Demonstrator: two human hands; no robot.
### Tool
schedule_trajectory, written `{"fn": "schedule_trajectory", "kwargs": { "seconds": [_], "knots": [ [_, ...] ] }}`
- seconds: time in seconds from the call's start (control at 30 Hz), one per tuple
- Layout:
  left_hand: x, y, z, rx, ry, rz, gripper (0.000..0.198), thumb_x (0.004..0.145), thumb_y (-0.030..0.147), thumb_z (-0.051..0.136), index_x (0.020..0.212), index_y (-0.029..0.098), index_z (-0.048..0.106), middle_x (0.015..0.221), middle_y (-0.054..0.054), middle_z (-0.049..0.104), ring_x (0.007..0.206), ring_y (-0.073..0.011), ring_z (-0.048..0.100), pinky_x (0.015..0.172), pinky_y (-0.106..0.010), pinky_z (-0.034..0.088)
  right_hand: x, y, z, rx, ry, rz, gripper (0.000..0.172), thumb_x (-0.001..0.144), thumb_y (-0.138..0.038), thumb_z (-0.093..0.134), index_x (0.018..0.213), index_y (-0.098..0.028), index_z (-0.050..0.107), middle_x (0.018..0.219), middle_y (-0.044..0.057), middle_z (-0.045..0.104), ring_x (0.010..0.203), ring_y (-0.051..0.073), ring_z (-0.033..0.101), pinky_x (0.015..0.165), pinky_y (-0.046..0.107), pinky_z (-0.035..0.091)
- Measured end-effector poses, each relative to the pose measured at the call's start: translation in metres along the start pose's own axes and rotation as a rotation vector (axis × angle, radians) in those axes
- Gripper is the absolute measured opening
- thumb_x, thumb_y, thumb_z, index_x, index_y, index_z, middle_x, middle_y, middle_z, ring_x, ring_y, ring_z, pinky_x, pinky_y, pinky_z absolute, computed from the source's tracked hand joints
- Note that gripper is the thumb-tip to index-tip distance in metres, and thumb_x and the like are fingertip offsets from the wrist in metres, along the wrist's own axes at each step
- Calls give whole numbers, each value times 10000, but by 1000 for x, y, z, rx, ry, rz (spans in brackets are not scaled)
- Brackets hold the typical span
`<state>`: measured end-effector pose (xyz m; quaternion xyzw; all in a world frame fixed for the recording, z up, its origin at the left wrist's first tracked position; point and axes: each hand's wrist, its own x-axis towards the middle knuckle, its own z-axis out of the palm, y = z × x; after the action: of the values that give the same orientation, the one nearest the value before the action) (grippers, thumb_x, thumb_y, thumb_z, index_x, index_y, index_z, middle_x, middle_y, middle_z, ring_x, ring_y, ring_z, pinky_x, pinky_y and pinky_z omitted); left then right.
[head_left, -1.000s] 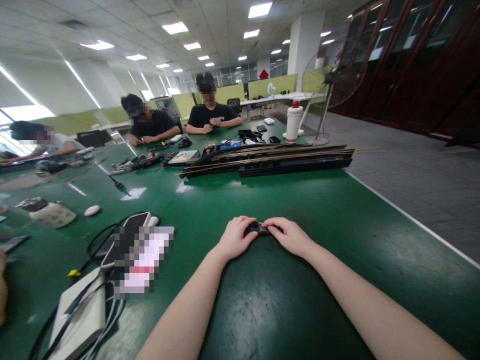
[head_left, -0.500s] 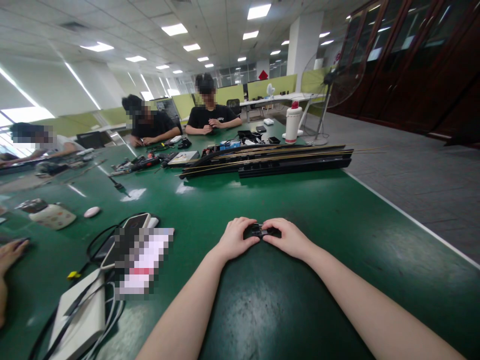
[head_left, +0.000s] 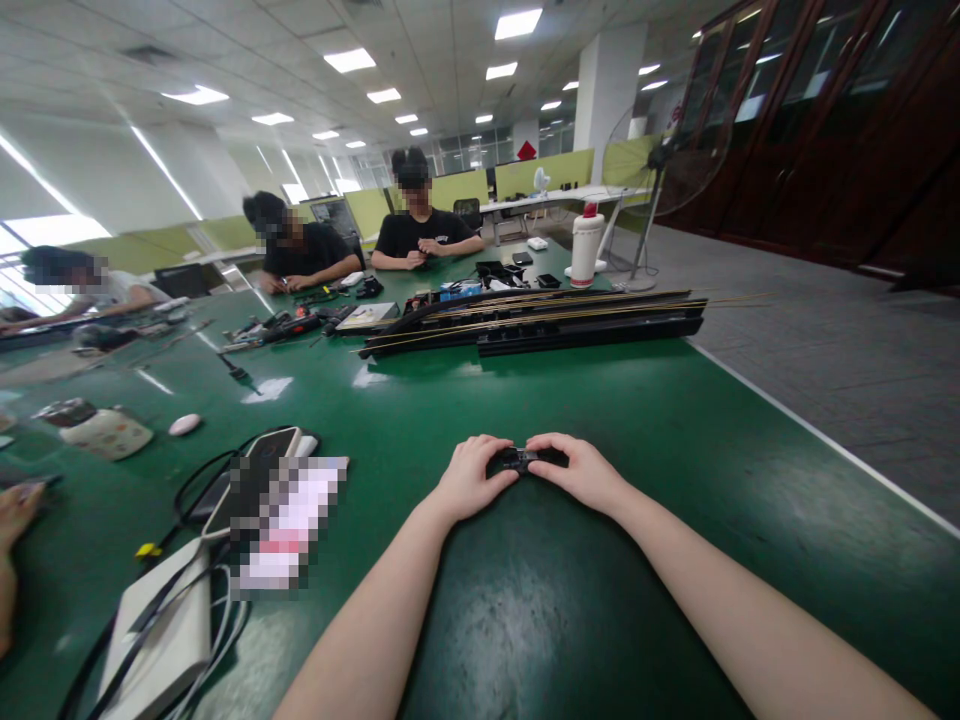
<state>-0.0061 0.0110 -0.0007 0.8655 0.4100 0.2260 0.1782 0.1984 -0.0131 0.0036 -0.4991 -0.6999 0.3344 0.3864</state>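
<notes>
A small black part point(head_left: 517, 459), with some metallic-looking bits on it, is between my two hands just above or on the green table point(head_left: 510, 600). My left hand point(head_left: 475, 476) grips its left end between thumb and fingers. From the other side, my right hand point(head_left: 581, 470) pinches its right end with thumb and index finger. The fingers cover both ends, so its exact kind and full shape do not show.
Long black strips point(head_left: 592, 330) with thin brass-coloured rods lie across the table ahead. To the left are a phone-like device point(head_left: 255, 480), a white box point(head_left: 161, 630) with cables and a floral pouch point(head_left: 109, 433). A co-worker's hand point(head_left: 19, 510) rests at far left; several people sit beyond.
My right hand has shifted very slightly at the black part, showing a little more of its middle. My left hand stays in place.
</notes>
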Motion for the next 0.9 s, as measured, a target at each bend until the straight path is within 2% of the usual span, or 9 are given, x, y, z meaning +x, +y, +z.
{"fn": "schedule_trajectory", "kwargs": {
  "seconds": [0.17,0.47,0.63,0.9],
  "knots": [
    [0,1,-1,2,-1,-7,372,799,320,614,1149,218,543,1081,-49,597,1013,-232,519,899,-377,390,3,3,-3,117,17,63,228,723,-315,641,927,-216,656,959,42,693,920,218,620,896,407,437],
    [0,2,-1,14,-13,-16,366,804,320,608,1150,220,544,1089,-45,598,1023,-231,516,904,-376,388,6,7,-5,495,122,171,316,626,-347,728,897,-210,639,910,40,704,890,194,640,891,391,459],
    [1,1,-1,16,-12,-10,367,801,318,608,1151,226,546,1094,-44,599,1024,-231,518,896,-370,391,5,3,-7,587,203,230,355,588,-376,757,883,-219,637,889,40,714,899,200,647,919,402,444],
    [1,1,-1,7,-11,-12,370,796,317,616,1149,222,552,1096,-48,601,1032,-233,521,908,-369,388,6,5,-9,663,260,244,389,584,-417,763,906,-227,654,933,51,718,975,217,634,975,419,399]
  ]
}}
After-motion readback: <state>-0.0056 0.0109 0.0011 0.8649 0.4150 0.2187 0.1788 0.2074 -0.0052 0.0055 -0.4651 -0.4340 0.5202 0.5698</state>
